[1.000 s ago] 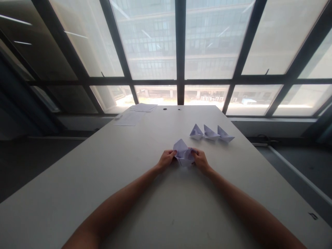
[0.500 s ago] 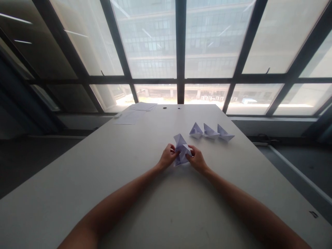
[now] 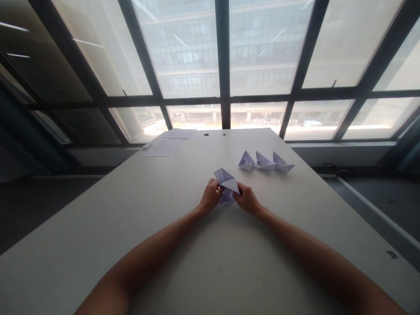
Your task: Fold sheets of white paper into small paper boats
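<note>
Both hands pinch a partly folded white paper piece [image 3: 226, 183] over the middle of a long white table [image 3: 131, 218]. My left hand [image 3: 210, 196] grips its left side with closed fingers. My right hand [image 3: 246, 198] grips its right side, fingers closed too. A pointed flap of the paper stands up between the hands. Three finished paper boats [image 3: 265, 161] stand in a row on the table, just beyond and right of my right hand.
Loose white sheets [image 3: 170, 141] lie at the table's far left end, with two small dark holes [image 3: 215, 134] near the far edge. Tall windows with dark frames [image 3: 223, 65] rise behind the table. Dark floor lies on both sides.
The paper went from an opened pocket shape to a flatter, pointed fold. Both hands drew closer together and shifted slightly away from me. The view tilted a little.
</note>
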`<control>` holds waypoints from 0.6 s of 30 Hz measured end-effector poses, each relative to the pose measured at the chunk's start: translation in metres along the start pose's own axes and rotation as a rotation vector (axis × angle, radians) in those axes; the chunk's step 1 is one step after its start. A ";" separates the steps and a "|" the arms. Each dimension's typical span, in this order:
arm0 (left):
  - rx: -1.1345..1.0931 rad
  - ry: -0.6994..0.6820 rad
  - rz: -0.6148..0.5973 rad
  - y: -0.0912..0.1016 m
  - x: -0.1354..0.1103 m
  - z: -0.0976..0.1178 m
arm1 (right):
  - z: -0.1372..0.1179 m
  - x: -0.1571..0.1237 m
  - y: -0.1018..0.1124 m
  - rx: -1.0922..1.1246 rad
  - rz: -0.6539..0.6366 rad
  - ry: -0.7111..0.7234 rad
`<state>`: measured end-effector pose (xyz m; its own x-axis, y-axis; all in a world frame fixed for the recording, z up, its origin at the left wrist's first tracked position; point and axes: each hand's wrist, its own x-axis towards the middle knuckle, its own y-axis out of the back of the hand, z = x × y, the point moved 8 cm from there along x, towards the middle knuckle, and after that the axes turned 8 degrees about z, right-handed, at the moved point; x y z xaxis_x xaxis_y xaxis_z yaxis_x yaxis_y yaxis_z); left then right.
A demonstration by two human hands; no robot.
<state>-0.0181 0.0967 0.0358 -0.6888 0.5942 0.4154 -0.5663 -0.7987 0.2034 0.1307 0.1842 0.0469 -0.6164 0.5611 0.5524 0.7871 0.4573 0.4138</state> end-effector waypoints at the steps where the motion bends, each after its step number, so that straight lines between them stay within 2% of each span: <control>1: -0.009 -0.015 -0.027 0.000 -0.001 0.001 | -0.003 -0.001 -0.003 0.007 -0.039 0.017; 5: 0.011 -0.055 -0.165 -0.003 -0.004 0.000 | -0.008 -0.006 -0.012 -0.054 -0.111 0.062; 9: -0.005 -0.027 -0.189 -0.007 -0.001 -0.001 | -0.005 -0.005 -0.010 -0.009 -0.078 0.048; 12: -0.012 -0.014 -0.188 -0.011 0.003 0.002 | 0.009 0.001 -0.007 0.110 -0.038 -0.043; 18: -0.099 0.140 -0.227 -0.007 0.006 -0.004 | 0.047 0.008 0.003 0.296 0.125 -0.284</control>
<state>-0.0199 0.1068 0.0337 -0.5911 0.7696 0.2415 -0.7499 -0.6346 0.1868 0.1275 0.2221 0.0184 -0.5302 0.7738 0.3467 0.8420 0.5287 0.1075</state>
